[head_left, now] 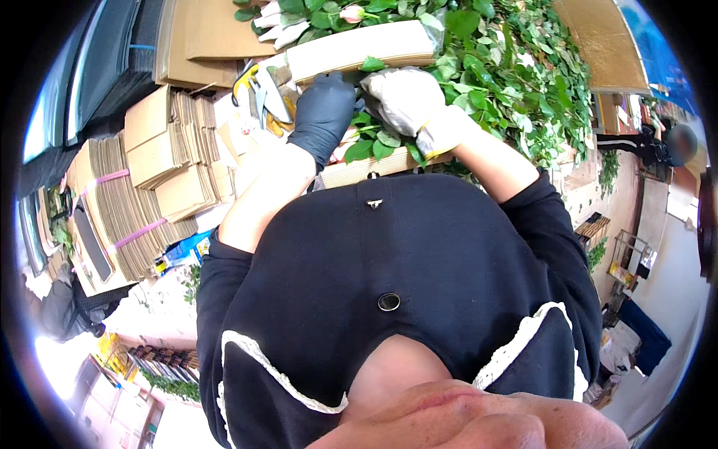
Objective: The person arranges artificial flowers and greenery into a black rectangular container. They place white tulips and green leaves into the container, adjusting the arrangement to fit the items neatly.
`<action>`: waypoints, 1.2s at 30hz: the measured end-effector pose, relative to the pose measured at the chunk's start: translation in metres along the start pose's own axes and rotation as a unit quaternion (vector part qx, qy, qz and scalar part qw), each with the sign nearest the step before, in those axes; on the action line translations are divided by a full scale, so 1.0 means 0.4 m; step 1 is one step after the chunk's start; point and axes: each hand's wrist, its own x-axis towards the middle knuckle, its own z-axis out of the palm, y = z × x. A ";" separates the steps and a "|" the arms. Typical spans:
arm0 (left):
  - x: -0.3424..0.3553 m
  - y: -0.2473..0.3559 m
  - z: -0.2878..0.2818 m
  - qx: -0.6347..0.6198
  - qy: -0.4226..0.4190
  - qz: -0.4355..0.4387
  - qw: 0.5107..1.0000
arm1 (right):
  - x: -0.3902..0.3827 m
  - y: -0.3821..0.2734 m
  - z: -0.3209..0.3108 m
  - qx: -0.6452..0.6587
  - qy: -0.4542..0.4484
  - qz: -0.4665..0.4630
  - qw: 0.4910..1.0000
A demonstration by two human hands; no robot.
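Observation:
My left hand (326, 109), in a black glove, is closed by the near edge of an upright corrugated cardboard piece (366, 51); what its fingers grip is hidden. Close to its right, my right hand (404, 98) wears a pale grey work glove with a yellow-trimmed cuff and is curled closed, its fingertips out of sight. Green rose leaves (372, 139) and a bit of pink show just below both hands. Nearest my body runs a second corrugated cardboard strip (366, 170). A pale pink rose (351, 13) lies among foliage beyond the far cardboard.
Thick leafy stems (516, 82) cover the table at right, against a cardboard sheet (602, 45). Folded cardboard stacks (123, 194) with pink straps stand at left. Yellow-and-grey gloves or tools (263, 97) lie left of my left hand. A person (651, 146) is at far right.

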 end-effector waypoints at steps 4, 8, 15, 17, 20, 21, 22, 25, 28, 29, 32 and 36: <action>0.014 0.054 -0.024 0.081 -0.011 -0.010 0.997 | -0.002 -0.007 -0.001 -0.065 -0.019 0.016 0.998; -0.013 -0.029 -0.005 -0.009 0.040 0.096 0.995 | 0.008 -0.009 0.016 -0.080 -0.021 0.011 0.997; -0.447 -0.314 -0.048 -0.023 -0.093 -0.106 0.990 | 0.009 -0.021 0.011 -0.127 -0.049 0.023 0.990; -0.492 -0.313 -0.058 -0.045 -0.131 -0.167 0.976 | 0.009 -0.017 0.022 -0.156 -0.062 0.020 0.986; -0.377 -0.210 -0.068 -0.168 0.027 -0.048 0.984 | 0.011 -0.010 0.024 -0.136 -0.053 0.015 0.989; -0.324 -0.166 -0.064 -0.288 0.076 -0.023 0.954 | 0.009 -0.007 0.026 -0.130 -0.048 0.015 0.990; -0.275 -0.153 -0.028 -0.340 0.098 0.035 0.935 | 0.009 -0.018 -0.009 -0.118 -0.082 0.016 0.989; -0.233 -0.124 0.006 -0.409 0.083 0.059 0.907 | -0.021 -0.067 -0.113 -0.047 -0.072 0.003 0.996; -0.229 -0.122 0.029 -0.426 0.108 0.023 0.898 | -0.037 -0.083 -0.165 0.042 0.067 -0.083 0.993; -0.221 -0.129 0.039 -0.417 0.104 0.031 0.902 | -0.029 -0.088 -0.157 0.054 0.025 -0.084 0.995; -0.212 -0.123 0.047 -0.446 0.102 0.025 0.889 | 0.026 -0.114 -0.098 0.100 -0.123 -0.059 0.986; -0.244 -0.169 0.035 -0.439 0.073 0.044 0.894 | 0.000 -0.074 -0.115 0.138 -0.056 -0.026 0.988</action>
